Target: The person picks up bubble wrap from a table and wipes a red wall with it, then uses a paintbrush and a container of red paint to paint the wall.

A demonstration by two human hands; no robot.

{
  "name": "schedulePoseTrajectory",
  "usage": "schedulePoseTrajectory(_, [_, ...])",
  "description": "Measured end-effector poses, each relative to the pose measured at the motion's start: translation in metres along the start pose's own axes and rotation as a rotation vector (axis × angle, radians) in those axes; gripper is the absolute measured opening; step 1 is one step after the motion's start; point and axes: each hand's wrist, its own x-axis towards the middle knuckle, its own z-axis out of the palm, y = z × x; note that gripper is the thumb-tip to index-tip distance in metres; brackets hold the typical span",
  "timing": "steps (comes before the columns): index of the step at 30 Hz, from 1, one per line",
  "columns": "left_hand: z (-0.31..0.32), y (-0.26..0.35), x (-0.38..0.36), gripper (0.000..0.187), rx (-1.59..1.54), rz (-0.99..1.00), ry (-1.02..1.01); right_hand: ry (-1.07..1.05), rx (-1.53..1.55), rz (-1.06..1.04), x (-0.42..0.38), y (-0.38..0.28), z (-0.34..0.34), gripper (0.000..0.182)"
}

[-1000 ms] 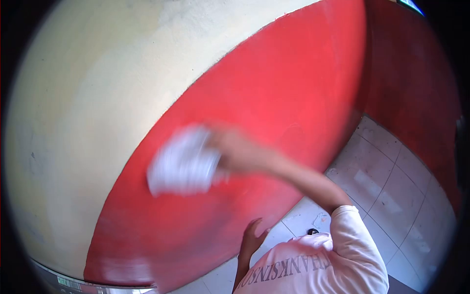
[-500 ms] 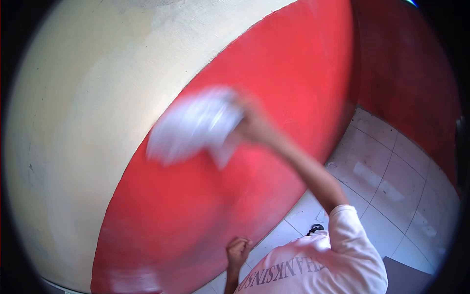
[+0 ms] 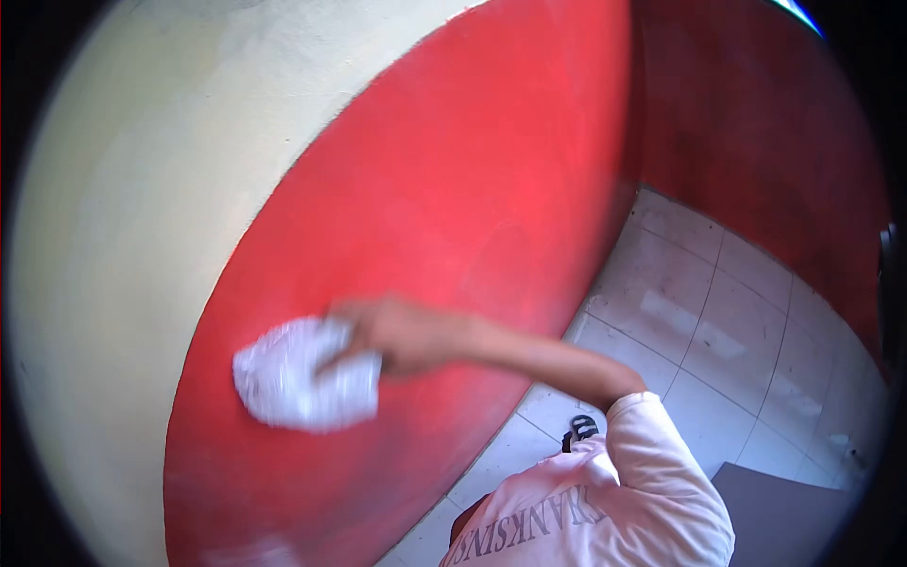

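Bright red wall (image 3: 453, 189), cream section (image 3: 142, 236) beside it — darker red wall (image 3: 756, 161) beyond, pale tiled floor (image 3: 737, 331) with light reflections

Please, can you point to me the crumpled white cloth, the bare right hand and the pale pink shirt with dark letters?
Crumpled white cloth (image 3: 293, 383): head view, middle of the cloth.
Bare right hand (image 3: 402, 335): head view, back of the hand.
Pale pink shirt with dark letters (image 3: 624, 520): head view, fabric near the letters.

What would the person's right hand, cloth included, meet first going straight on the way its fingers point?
The right hand, gripping the white cloth, would probably meet the red wall area first, with the cream area beyond; depth is unclear, so the cloth may be touching red.
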Motion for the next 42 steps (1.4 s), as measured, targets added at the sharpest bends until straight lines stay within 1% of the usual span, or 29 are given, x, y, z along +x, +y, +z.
schedulePoseTrajectory(2, [0.0,0.004,-0.007,0.027,0.011,-0.021,0.011,0.513,-0.283,0.057,-0.026,0.052,-0.06,0.05])
schedulePoseTrajectory(4, [-0.001,0.009,-0.017,0.028,0.024,-0.04,0.026,0.941,-0.4,0.243,-0.065,0.1,-0.148,0.028])
schedulePoseTrajectory(5, [-0.002,0.008,-0.021,0.028,0.03,-0.05,0.035,1.164,-0.655,0.215,-0.094,0.134,-0.182,0.024])
schedulePoseTrajectory(6, [-0.004,0.009,-0.027,0.028,0.03,-0.059,0.044,1.398,-0.469,0.475,-0.138,0.185,-0.209,0.024])
schedulePoseTrajectory(7, [-0.004,0.009,-0.032,0.028,0.029,-0.069,0.051,1.497,-0.192,0.483,-0.132,0.149,-0.192,0.025])
schedulePoseTrajectory(9, [-0.003,0.01,-0.037,0.028,0.032,-0.085,0.058,1.259,-0.516,0.711,-0.164,0.184,-0.12,0.036])
schedulePoseTrajectory(10, [-0.003,0.008,-0.041,0.028,0.032,-0.095,0.062,1.07,-0.66,0.597,-0.169,0.173,-0.048,0.054])
schedulePoseTrajectory(11, [-0.002,0.007,-0.044,0.029,0.033,-0.105,0.068,0.955,-0.564,0.555,-0.167,0.147,0.018,0.054])
schedulePoseTrajectory(12, [-0.002,0.007,-0.046,0.029,0.035,-0.116,0.072,0.859,-0.228,0.585,-0.162,0.119,0.068,0.054])
schedulePoseTrajectory(13, [-0.002,0.008,-0.049,0.029,0.038,-0.126,0.077,0.892,0.381,0.579,-0.162,0.099,0.103,0.054])
schedulePoseTrajectory(14, [-0.002,0.009,-0.051,0.029,0.042,-0.133,0.081,0.937,0.774,0.53,-0.168,0.087,0.119,0.055])
schedulePoseTrajectory(17, [0.0,0.017,-0.056,0.029,0.064,-0.153,0.096,0.177,0.198,0.827,-0.207,0.062,0.114,0.061])
schedulePoseTrajectory(18, [0.0,0.016,-0.059,0.03,0.064,-0.158,0.099,0.745,-0.046,0.824,-0.194,0.065,0.058,0.051])
schedulePoseTrajectory(19, [0.001,0.018,-0.06,0.03,0.068,-0.163,0.103,1.133,0.076,0.894,-0.183,0.073,0.001,0.046])
schedulePoseTrajectory(20, [0.001,0.017,-0.062,0.03,0.07,-0.169,0.103,1.283,-0.03,0.823,-0.213,0.113,-0.046,0.044])
schedulePoseTrajectory(22, [0.002,0.021,-0.063,0.03,0.072,-0.178,0.11,1.213,-0.061,0.66,-0.245,0.118,-0.079,0.054])
schedulePoseTrajectory(23, [0.003,0.024,-0.063,0.03,0.077,-0.183,0.111,1.219,-0.413,0.76,-0.235,0.141,-0.047,0.056])
schedulePoseTrajectory(25, [0.003,0.03,-0.06,0.031,0.086,-0.194,0.116,0.941,-0.401,0.536,-0.206,0.133,0.057,0.07])
schedulePoseTrajectory(27, [0.005,0.032,-0.062,0.031,0.097,-0.196,0.119,-0.035,0.118,0.734,-0.204,0.074,0.125,0.063])
schedulePoseTrajectory(31, [0.012,0.033,-0.064,0.031,0.143,-0.202,0.11,0.097,0.162,0.737,-0.219,0.084,0.101,0.05])
schedulePoseTrajectory(32, [0.015,0.035,-0.064,0.032,0.158,-0.202,0.107,0.577,-0.003,0.764,-0.217,0.108,0.07,0.043])
schedulePoseTrajectory(34, [0.022,0.043,-0.062,0.032,0.211,-0.2,0.097,1.371,-0.232,0.648,-0.205,0.144,-0.019,0.023])
schedulePoseTrajectory(35, [0.027,0.051,-0.059,0.032,0.251,-0.198,0.095,1.5,-0.281,0.742,-0.204,0.143,-0.048,0.024])
schedulePoseTrajectory(37, [0.037,0.072,-0.048,0.032,0.473,-0.129,0.093,1.522,-0.184,0.688,-0.18,0.13,-0.041,0.034])
schedulePoseTrajectory(38, [0.039,0.083,-0.042,0.032,0.597,-0.065,0.105,1.248,-0.401,0.647,-0.172,0.122,0.005,0.049])
schedulePoseTrajectory(39, [0.025,0.094,-0.026,0.034,0.788,0.288,0.102,0.921,-0.459,0.53,-0.171,0.106,0.049,0.056])
schedulePoseTrajectory(40, [0.029,0.122,-0.014,0.036,1.001,0.646,0.179,0.733,-0.165,0.544,-0.175,0.083,0.095,0.057])
schedulePoseTrajectory(41, [0.03,0.155,-0.01,0.035,1.191,0.865,0.341,0.36,0.055,0.603,-0.189,0.06,0.13,0.054])
schedulePoseTrajectory(42, [0.036,0.19,-0.008,0.031,1.215,0.992,0.448,0.01,0.441,0.603,-0.2,0.046,0.143,0.053])
